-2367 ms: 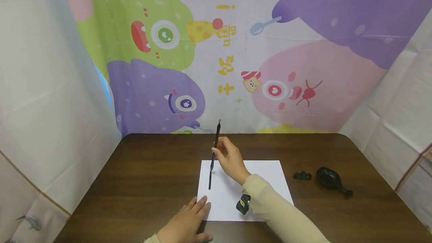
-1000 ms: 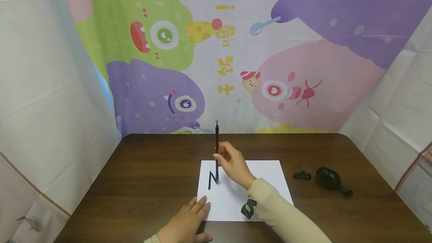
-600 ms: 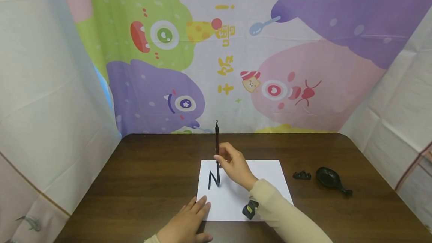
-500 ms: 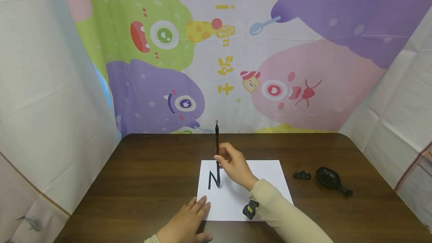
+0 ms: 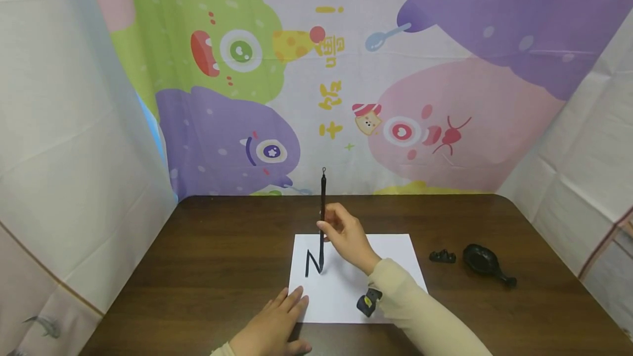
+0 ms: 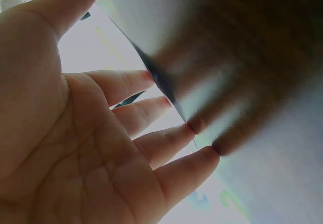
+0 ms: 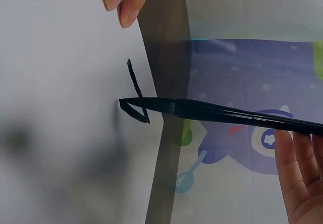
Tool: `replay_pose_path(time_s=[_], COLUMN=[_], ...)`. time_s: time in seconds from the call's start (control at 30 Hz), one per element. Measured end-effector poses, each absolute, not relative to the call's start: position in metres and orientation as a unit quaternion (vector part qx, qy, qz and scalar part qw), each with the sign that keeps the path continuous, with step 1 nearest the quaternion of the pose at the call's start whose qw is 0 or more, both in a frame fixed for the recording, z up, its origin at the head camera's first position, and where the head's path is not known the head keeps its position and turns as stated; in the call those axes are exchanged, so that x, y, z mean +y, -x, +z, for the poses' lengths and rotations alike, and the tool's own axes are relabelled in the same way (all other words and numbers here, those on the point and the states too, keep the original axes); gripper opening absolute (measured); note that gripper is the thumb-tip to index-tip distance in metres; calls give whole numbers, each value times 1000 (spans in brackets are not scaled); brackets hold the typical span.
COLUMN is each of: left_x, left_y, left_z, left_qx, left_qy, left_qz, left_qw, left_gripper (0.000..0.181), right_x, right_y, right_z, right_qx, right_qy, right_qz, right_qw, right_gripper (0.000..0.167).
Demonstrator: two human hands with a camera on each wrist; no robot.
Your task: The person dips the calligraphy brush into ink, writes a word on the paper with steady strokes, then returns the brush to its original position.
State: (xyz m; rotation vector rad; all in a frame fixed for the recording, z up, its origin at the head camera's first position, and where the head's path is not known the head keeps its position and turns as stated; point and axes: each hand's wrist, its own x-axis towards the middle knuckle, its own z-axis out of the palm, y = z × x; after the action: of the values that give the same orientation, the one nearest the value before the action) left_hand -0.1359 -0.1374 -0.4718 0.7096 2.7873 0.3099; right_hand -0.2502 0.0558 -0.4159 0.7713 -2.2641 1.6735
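Note:
My right hand [image 5: 348,235] pinches a dark ink brush [image 5: 323,196] by its handle, nearly upright over a white sheet of paper [image 5: 386,251]. Black strokes [image 5: 308,263] on the sheet form an N-like shape. In the right wrist view, the tip of the brush [image 7: 217,112] is at the end of the slanted stroke [image 7: 133,112]; whether it presses on the paper I cannot tell. My left hand [image 5: 274,320] lies palm down with fingers extended, fingertips on the sheet's near left corner. The left wrist view shows that hand's palm [image 6: 101,148] and straight fingers.
Right of the sheet, on the brown wooden table [image 5: 222,268], sit a small black peaked brush rest [image 5: 442,257] and a black ladle-shaped dish [image 5: 482,260] with a handle. A cartoon-printed curtain [image 5: 306,98] hangs behind the table. A black wrist camera [image 5: 367,302] hangs below the right sleeve.
The brush drew a slanted stroke down rightward from the top of the first vertical stroke. In the last half second, my right hand and brush rose slightly. The left hand stayed put.

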Motion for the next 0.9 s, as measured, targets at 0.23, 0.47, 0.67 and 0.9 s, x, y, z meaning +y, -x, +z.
replay_pose_path(time_s=[0.23,0.47,0.67,0.9], left_x=[-139,-139,-139,-138], left_y=[136,137,137,136], left_z=[-472,-473,-472,-471], left_qx=[956,956,955,955], left_qy=[-245,-244,-242,-247], left_qz=[107,106,109,112], left_qw=[122,124,129,122], left_gripper=[85,85,85,85], right_x=[55,55,54,54], right_y=[245,246,247,249], right_z=[-410,-412,-413,-412], right_qx=[-772,-773,-776,-773], right_qy=[-258,-254,-256,-252], right_qz=[571,571,569,572], right_qw=[106,103,100,104], right_gripper=[18,21,22,18])
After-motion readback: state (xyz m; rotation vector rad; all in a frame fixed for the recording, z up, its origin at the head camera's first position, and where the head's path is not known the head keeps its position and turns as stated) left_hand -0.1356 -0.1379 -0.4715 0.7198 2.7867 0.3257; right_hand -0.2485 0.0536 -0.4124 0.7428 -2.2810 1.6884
